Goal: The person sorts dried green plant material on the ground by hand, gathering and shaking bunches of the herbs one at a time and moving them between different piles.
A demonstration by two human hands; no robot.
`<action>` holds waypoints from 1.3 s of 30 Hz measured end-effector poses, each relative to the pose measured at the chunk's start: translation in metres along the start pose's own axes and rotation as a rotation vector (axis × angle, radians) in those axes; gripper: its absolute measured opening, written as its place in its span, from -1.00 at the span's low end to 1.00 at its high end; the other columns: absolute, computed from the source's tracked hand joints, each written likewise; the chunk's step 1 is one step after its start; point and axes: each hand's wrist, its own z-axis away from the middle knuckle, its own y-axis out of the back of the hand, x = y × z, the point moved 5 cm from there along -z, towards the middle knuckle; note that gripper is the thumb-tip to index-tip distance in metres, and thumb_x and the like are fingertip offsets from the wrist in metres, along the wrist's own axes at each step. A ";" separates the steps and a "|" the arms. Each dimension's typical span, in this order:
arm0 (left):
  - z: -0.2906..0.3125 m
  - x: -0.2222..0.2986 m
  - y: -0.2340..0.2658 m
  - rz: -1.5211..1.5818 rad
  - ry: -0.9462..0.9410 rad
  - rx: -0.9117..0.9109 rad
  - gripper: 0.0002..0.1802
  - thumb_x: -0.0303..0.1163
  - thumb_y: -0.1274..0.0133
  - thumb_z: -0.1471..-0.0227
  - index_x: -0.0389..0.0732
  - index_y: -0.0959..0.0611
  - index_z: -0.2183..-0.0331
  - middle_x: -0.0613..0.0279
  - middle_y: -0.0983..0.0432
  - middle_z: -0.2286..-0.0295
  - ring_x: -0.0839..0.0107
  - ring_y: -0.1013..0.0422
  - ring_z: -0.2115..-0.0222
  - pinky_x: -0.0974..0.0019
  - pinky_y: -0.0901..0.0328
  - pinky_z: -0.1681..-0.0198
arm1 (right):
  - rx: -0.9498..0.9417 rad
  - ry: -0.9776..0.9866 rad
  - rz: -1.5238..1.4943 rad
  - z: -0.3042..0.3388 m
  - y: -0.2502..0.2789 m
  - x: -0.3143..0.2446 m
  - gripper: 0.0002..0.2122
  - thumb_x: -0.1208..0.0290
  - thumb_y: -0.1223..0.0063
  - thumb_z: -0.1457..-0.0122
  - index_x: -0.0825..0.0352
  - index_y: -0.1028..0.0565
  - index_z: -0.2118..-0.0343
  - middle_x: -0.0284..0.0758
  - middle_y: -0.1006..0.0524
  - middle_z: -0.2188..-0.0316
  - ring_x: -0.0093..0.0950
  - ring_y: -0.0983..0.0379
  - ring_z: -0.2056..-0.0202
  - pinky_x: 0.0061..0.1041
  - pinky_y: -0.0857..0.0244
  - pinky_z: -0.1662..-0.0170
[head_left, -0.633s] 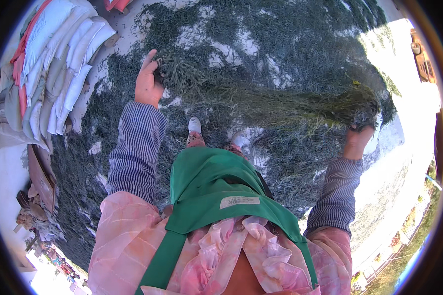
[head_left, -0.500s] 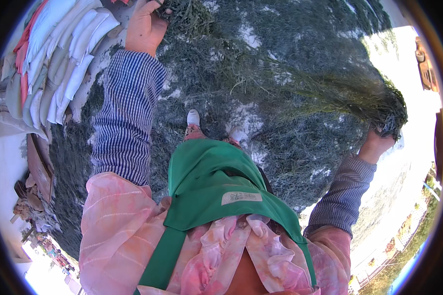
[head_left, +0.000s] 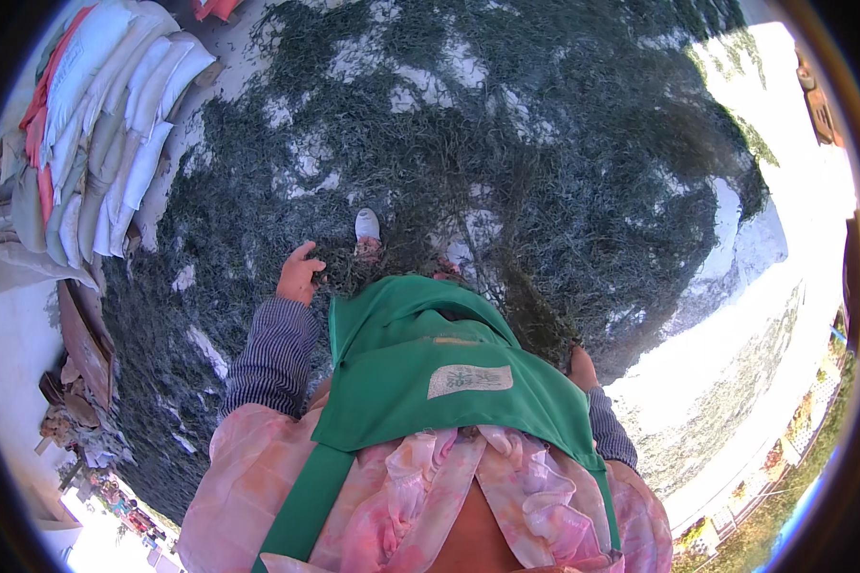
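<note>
Dark green, stringy seaweed (head_left: 258,201) lies spread over the pale ground around my feet. My left hand (head_left: 299,277) is close to the left side of my green apron, its fingers curled at a tuft of seaweed (head_left: 349,272) that reaches across in front of me. Low beside the apron's right edge, my right hand (head_left: 582,369) grips the end of a denser seaweed bunch (head_left: 537,310); the apron hides part of this hand. Strands hang between both hands, and the apron covers some of them.
A stack of folded white and grey sacks (head_left: 124,124) stands at the far left. Brown boards (head_left: 84,334) lean below it. Bright, sunlit ground (head_left: 707,382) borders the seaweed on the right. My white shoe (head_left: 367,224) stands amid the strands.
Both hands have come in from wide, far-out positions toward my body. The long seaweed bundle stretched up between them has dropped and now hangs close to the apron.
</note>
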 end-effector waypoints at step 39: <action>-0.292 -0.111 0.022 -0.647 -0.516 -0.376 -0.48 -0.36 -0.07 0.08 -0.21 -0.38 0.03 -0.02 -0.28 0.00 0.04 -0.31 0.05 0.12 -0.29 0.05 | -0.148 0.981 1.618 -0.416 -0.775 -0.019 -0.09 0.30 -0.32 0.18 0.29 0.01 -0.23 -0.03 -0.12 -0.17 -0.10 -0.10 -0.17 -0.28 -0.09 -0.17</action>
